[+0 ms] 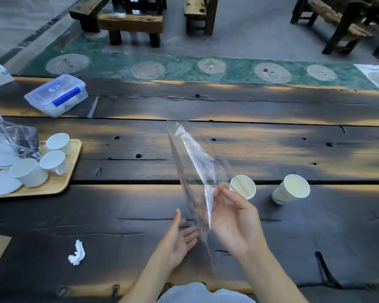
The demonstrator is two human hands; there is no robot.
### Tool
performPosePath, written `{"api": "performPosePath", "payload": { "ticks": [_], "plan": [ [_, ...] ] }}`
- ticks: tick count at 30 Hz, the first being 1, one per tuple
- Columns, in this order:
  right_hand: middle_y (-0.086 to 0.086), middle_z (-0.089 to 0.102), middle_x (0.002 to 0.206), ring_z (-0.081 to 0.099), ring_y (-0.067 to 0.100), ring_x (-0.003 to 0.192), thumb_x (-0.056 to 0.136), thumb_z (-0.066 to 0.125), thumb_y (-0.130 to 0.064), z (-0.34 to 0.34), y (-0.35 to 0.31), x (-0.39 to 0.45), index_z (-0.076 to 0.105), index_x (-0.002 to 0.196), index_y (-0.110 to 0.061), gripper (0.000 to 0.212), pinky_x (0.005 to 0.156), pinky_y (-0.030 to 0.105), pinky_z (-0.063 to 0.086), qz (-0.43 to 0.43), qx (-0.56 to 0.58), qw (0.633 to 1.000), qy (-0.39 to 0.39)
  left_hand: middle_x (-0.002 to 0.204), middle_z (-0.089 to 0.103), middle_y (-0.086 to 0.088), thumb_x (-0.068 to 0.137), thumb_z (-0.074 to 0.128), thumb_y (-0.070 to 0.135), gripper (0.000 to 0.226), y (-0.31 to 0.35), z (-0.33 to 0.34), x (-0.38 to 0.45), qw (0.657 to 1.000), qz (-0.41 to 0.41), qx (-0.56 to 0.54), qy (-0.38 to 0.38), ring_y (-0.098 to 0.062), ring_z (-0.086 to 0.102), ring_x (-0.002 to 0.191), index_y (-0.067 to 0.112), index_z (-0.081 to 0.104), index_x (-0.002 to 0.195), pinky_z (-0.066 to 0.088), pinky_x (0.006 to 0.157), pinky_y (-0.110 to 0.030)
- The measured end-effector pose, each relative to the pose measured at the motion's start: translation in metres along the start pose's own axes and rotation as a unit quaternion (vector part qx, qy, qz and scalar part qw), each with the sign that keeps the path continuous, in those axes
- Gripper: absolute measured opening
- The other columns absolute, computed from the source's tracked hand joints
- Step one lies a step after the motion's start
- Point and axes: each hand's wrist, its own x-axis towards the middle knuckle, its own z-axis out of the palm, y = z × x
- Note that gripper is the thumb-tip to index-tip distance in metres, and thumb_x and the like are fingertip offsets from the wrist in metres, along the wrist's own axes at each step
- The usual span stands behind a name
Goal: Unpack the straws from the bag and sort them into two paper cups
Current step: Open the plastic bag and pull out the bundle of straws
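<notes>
A long clear plastic bag stands slanted above the dark wooden table. My right hand pinches its lower part between thumb and fingers. My left hand is open, palm up, beside the bag's bottom end, fingertips close to it. Two paper cups stand to the right: the nearer cup has what looks like a pale straw inside, the farther cup shows nothing I can make out. Whether straws lie in the bag I cannot tell.
At the left, a wooden tray holds several upturned white cups, lids and a crumpled plastic bag. A clear lidded box with blue clips sits at the back left. A crumpled white paper scrap lies near the front edge.
</notes>
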Motion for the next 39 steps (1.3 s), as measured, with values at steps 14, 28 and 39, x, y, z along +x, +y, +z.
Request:
{"api": "performPosePath", "payload": {
  "ticks": [14,28,39],
  "plan": [
    [0.015,0.071,0.093,0.068,0.029,0.069,0.09,0.048,-0.01,-0.032,-0.099,-0.046,0.062,0.096,-0.006,0.015,0.067,0.034,0.057,-0.234,-0.301,0.923,0.052,0.086,0.074,-0.006,0.083,0.071,0.032,0.028,0.051,-0.041,-0.005,0.982,0.152,-0.057,-0.097,-0.018,0.071,0.074,0.012,0.07,0.104,0.059,0.067,-0.032],
    [0.005,0.069,0.075,0.058,0.028,0.062,0.094,0.049,0.009,-0.021,-0.122,-0.023,0.063,0.122,-0.024,0.045,0.06,0.042,0.048,-0.189,-0.664,0.718,0.087,0.095,0.071,-0.016,0.075,0.065,-0.008,0.06,0.068,-0.07,-0.054,0.967,0.218,0.068,-0.113,-0.026,0.071,0.072,0.017,0.055,0.128,0.061,0.063,-0.032],
    [0.0,0.07,0.082,0.057,0.012,0.073,0.092,0.063,-0.017,-0.043,-0.107,-0.001,0.075,0.09,-0.017,0.012,0.078,0.032,0.047,-0.125,-0.639,0.739,0.177,0.111,0.069,-0.021,0.078,0.064,-0.012,0.063,0.078,-0.063,-0.062,0.953,0.28,0.101,-0.063,-0.027,0.073,0.085,0.005,0.047,0.136,0.06,0.08,-0.033]
  ]
}}
